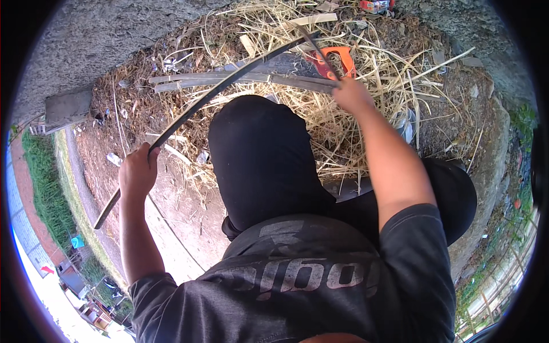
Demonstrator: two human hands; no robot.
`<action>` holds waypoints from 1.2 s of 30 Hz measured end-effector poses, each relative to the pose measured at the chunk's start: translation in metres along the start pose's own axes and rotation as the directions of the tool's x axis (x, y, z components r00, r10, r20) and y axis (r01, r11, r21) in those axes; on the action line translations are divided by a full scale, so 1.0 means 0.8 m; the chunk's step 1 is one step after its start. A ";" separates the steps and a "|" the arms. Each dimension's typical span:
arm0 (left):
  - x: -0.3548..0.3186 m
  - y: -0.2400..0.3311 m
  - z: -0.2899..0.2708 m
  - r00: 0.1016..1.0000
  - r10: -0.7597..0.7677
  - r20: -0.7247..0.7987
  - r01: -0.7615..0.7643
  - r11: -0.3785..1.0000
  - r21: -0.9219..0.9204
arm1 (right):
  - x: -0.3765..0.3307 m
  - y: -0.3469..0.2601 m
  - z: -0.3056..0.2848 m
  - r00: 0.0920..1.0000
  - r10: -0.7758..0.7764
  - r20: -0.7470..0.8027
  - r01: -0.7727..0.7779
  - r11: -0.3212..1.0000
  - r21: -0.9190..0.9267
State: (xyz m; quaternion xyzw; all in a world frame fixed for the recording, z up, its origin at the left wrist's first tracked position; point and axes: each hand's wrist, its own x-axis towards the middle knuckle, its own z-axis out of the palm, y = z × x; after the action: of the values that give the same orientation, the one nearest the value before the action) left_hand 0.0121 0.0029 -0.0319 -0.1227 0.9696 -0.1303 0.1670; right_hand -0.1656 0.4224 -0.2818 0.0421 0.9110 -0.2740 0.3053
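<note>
My left hand is closed round a long, dark bamboo strip. The strip bows upward to the right, and its lower end sticks out below my fist. In my right hand is a narrow dark knife, its blade slanting up and left. Blade and strip cross near the strip's far end; whether they touch I cannot tell. Just beyond my right fist a handsaw with an orange handle lies on the ground, its blade mostly hidden.
Pale shavings cover the ground ahead of me. More split strips lie across them, beyond my black-clad knee. A rough grey wall rises at the far left, with a block at its foot. A red package sits at the far edge.
</note>
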 end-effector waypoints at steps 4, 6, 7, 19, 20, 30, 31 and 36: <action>-0.011 0.000 0.002 0.998 -0.056 0.024 0.055 0.998 0.022 | -0.019 -0.024 -0.022 0.997 -0.017 -0.074 0.013 0.998 -0.059; -0.005 0.003 -0.005 0.998 -0.061 0.032 0.061 0.998 0.014 | -0.025 -0.039 0.009 0.951 -0.258 -0.169 0.259 0.966 -0.014; -0.006 -0.001 -0.004 0.999 -0.032 -0.004 0.032 0.999 0.019 | -0.034 -0.055 0.016 0.940 -0.330 -0.086 0.334 0.942 0.038; -0.003 0.029 -0.074 0.998 -0.018 -0.060 0.023 0.996 0.090 | -0.001 -0.022 -0.011 0.996 -0.059 -0.072 0.055 0.997 -0.052; -0.002 0.027 -0.073 0.997 -0.016 -0.071 0.022 0.996 0.089 | -0.002 -0.023 -0.013 0.996 -0.057 -0.072 0.053 0.997 -0.051; 0.008 0.006 -0.042 0.998 -0.045 -0.032 0.048 0.996 0.075 | -0.042 -0.106 0.015 0.911 -0.405 0.085 0.408 0.913 -0.020; 0.009 0.010 -0.039 0.997 -0.075 0.013 0.074 0.996 0.048 | -0.030 -0.084 0.032 0.945 -0.325 0.023 0.323 0.945 0.052; 0.009 -0.012 0.021 0.999 -0.045 0.026 0.042 0.993 0.106 | 0.001 0.007 0.008 0.992 -0.037 -0.119 0.040 0.999 0.020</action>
State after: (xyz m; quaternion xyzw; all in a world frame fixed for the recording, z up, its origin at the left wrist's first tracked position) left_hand 0.0134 -0.0112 -0.0463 -0.1367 0.9560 -0.1831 0.1840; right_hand -0.1617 0.4237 -0.2894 0.0440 0.9251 -0.2870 0.2448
